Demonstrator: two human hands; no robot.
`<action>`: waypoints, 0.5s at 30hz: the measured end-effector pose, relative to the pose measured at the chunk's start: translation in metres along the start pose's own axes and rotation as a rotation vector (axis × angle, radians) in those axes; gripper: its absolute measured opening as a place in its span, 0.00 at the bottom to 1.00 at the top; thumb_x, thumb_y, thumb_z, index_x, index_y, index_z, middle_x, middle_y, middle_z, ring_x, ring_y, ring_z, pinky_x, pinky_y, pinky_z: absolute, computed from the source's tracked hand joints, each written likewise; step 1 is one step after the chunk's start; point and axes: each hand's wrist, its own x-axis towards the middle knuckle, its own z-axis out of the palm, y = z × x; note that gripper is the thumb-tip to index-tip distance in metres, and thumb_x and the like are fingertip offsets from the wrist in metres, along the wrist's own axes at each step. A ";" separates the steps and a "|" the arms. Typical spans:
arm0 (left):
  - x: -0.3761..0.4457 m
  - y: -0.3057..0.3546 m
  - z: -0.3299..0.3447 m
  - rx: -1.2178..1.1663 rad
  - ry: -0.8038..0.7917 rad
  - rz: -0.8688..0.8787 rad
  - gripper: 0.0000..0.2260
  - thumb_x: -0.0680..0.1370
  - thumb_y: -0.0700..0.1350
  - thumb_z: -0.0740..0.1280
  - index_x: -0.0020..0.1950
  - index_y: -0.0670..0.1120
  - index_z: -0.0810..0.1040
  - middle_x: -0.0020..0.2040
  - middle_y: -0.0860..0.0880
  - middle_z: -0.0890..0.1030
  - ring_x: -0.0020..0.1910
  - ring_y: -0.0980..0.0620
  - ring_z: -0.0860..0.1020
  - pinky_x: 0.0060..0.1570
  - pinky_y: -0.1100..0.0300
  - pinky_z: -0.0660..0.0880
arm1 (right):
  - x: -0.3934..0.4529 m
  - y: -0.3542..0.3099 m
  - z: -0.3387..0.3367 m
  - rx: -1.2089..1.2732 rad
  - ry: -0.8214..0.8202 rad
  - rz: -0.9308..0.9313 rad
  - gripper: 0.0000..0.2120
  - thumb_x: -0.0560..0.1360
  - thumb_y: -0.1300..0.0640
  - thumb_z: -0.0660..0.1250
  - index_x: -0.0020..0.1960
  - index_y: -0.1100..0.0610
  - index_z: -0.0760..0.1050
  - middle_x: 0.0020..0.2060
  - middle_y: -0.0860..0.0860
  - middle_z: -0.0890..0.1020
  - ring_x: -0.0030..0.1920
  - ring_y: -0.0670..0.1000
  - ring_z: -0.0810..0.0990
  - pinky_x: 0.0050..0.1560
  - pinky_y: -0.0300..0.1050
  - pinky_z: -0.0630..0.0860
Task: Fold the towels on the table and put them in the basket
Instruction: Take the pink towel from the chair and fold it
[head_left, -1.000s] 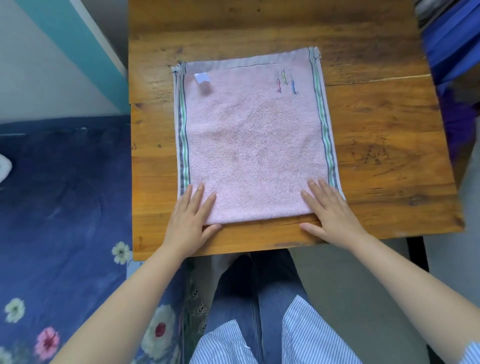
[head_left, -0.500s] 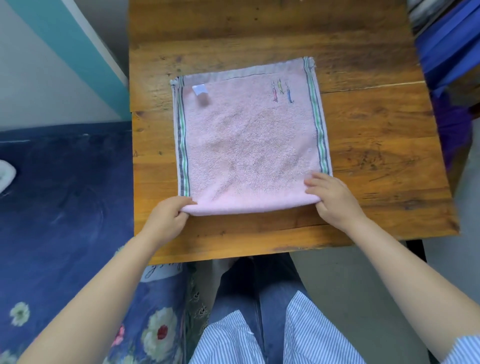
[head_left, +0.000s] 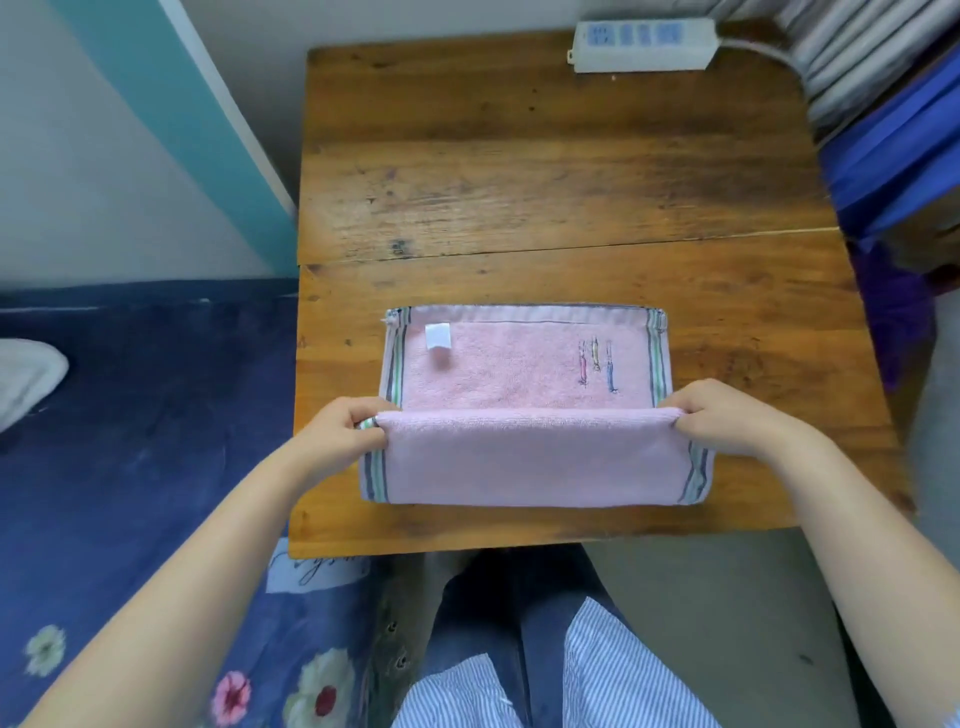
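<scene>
A pink towel (head_left: 524, 457) with green and grey striped side edges lies on the near half of the wooden table (head_left: 545, 171). Its near part is lifted and turned over toward the far edge, so a raised fold runs across its middle. My left hand (head_left: 345, 434) pinches the left end of that fold. My right hand (head_left: 727, 418) pinches the right end. The far part lies flat and shows a white label and small embroidered figures. No basket is in view.
A white power strip (head_left: 641, 44) with its cable sits at the table's far edge. Blue fabric (head_left: 893, 150) and striped cloth crowd the table's right side. A dark blue floral cover (head_left: 130, 467) lies to the left. My knees are under the near edge.
Both hands went from resting flat on the towel's near edge to pinching its near corners, then lifted that edge up and over toward the far side. The view also tilted, showing more table.
</scene>
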 end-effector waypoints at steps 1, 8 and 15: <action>0.004 0.007 -0.002 -0.050 0.049 0.050 0.11 0.63 0.41 0.59 0.38 0.46 0.80 0.34 0.60 0.80 0.36 0.65 0.77 0.38 0.74 0.72 | 0.001 0.001 -0.004 0.025 0.078 -0.031 0.13 0.69 0.72 0.52 0.29 0.60 0.61 0.28 0.56 0.63 0.31 0.51 0.60 0.32 0.44 0.50; 0.053 0.033 -0.016 -0.447 0.256 0.083 0.04 0.64 0.37 0.60 0.33 0.42 0.74 0.23 0.55 0.76 0.25 0.57 0.74 0.26 0.70 0.69 | 0.026 -0.003 -0.035 0.148 0.402 -0.189 0.08 0.64 0.62 0.54 0.29 0.66 0.66 0.28 0.60 0.69 0.33 0.52 0.64 0.34 0.45 0.56; 0.092 0.030 -0.020 -0.363 0.488 -0.082 0.14 0.79 0.36 0.55 0.34 0.45 0.69 0.30 0.47 0.69 0.26 0.54 0.69 0.28 0.63 0.64 | 0.059 -0.006 -0.051 0.160 0.527 -0.094 0.10 0.73 0.70 0.56 0.40 0.65 0.76 0.37 0.59 0.77 0.41 0.55 0.72 0.35 0.43 0.63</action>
